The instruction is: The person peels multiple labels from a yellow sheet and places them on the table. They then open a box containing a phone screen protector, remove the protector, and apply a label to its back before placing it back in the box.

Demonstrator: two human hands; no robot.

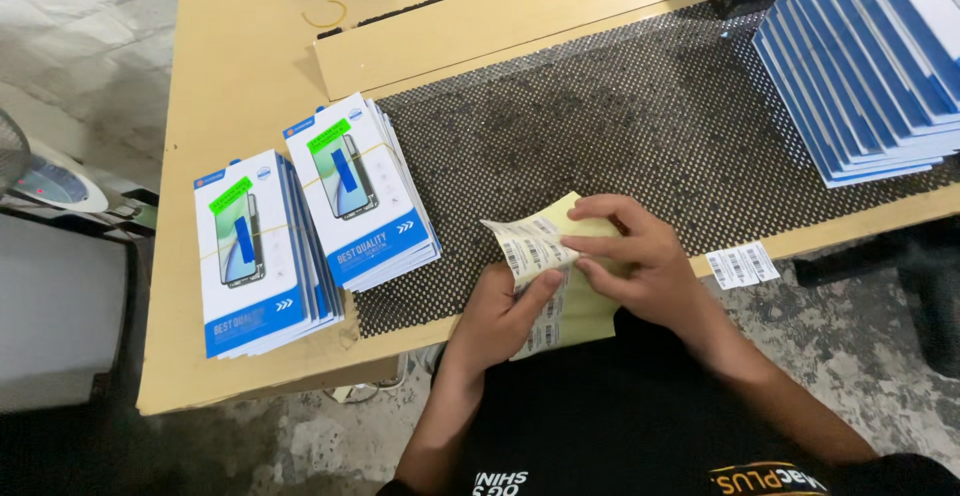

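Soft, even daylight falls on my worktop (250, 66), brightest across its pale far left part and on the concrete floor (70, 26) beyond it. Shadows are faint and short; my hands cast only a thin dark edge on the black dotted mat (620, 126). The space under the worktop and my dark shirt (600, 426) sink into near black. The glossy boxes (355, 191) show almost no glare. Focus is sharp in the centre, and straight edges bow slightly toward the corners.
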